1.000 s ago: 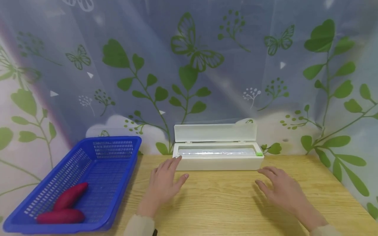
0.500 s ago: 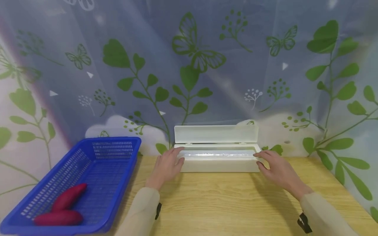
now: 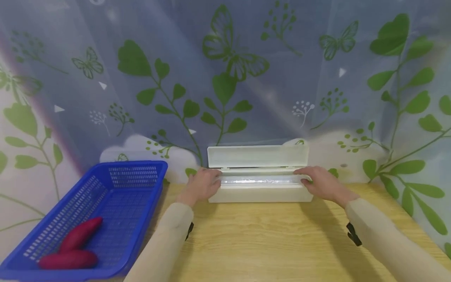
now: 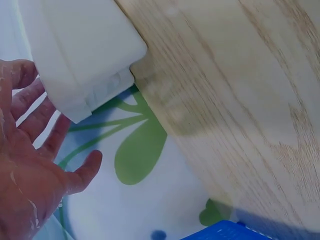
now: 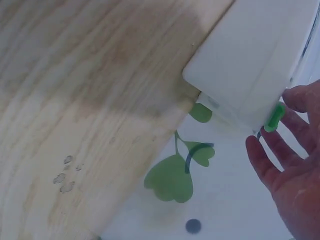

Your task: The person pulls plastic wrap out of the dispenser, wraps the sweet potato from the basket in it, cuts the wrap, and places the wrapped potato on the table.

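A long white cling film dispenser (image 3: 260, 195) stands at the back of the table, its lid (image 3: 257, 156) raised. Inside lies a shiny roll of clear film (image 3: 258, 179). My left hand (image 3: 202, 185) reaches over the box's left end, thumb and index finger at the roll's left end. At the opposite end, my right hand (image 3: 322, 184) has its index finger on the far side of the roll and its thumb on the near side. Whether either hand pinches the roll is hidden. In the right wrist view, a green slider (image 5: 274, 118) shows beside the right fingers.
A blue plastic basket (image 3: 142, 217) stands on the left, holding two red-skinned sweet potatoes (image 3: 68, 260). A patterned curtain (image 3: 169, 35) hangs directly behind the box. The table (image 3: 253, 239) has a light wood-grain top.
Both hands have moved forward from in front of the dispenser to its two ends, fingers now over its rim by the roll. The right hand now covers the green slider in the head view.
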`<state>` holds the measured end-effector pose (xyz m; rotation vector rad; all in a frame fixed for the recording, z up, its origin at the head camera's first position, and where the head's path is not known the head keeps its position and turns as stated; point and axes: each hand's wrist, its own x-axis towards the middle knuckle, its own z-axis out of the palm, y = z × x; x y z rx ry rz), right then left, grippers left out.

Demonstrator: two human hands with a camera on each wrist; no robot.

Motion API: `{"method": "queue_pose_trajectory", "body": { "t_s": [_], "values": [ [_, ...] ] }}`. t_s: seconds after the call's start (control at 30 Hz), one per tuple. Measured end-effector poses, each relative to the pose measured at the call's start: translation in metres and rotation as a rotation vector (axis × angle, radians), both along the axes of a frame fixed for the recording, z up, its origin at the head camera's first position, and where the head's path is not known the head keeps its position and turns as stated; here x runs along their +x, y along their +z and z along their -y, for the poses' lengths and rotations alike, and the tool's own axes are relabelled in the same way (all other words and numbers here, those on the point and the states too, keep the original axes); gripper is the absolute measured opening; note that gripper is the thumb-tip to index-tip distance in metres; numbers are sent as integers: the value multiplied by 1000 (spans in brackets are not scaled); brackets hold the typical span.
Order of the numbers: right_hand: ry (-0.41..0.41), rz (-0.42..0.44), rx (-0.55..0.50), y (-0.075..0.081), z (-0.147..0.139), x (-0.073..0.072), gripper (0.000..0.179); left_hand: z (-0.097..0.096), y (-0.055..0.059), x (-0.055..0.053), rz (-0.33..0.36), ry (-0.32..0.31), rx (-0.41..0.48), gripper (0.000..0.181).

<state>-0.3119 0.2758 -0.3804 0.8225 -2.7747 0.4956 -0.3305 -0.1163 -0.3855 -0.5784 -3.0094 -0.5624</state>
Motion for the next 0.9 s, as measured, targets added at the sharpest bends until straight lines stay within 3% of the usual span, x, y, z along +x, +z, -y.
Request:
{"method": "queue_pose_trajectory", "body": {
  "t_s": [0.27, 0.47, 0.57, 0.77, 0.9],
  "values": [
    [2, 28, 59, 7, 3, -16, 27, 0, 1, -5, 21, 29, 57, 41],
    [-35, 61, 79, 7, 8, -18, 14, -3, 4, -8, 11, 15, 33, 35],
    [-56, 38, 61, 5, 8, -17, 5, -5, 6, -8, -5, 6, 24, 31],
    [-83, 10, -55, 1, 4, -13, 4, -7, 11, -8, 8, 2, 24, 28],
    [-108, 9, -78, -1, 3, -12, 5, -7, 11, -9, 17, -5, 23, 30]
  ]
}}
